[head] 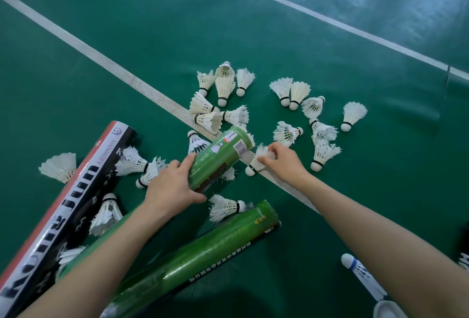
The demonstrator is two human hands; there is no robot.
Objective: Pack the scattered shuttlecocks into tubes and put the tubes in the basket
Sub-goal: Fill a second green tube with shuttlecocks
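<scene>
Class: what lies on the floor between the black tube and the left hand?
In the head view, two white shuttlecocks lie side by side on the green floor between the black tube and the left hand.

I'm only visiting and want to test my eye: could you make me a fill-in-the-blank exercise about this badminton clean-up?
The left hand grips a ____ tube.
The right hand pinches a shuttlecock lying on the ____ court line.
The tube printed BADMINTON lies on the person's ____ side.
Missing words: green; white; left.
</scene>
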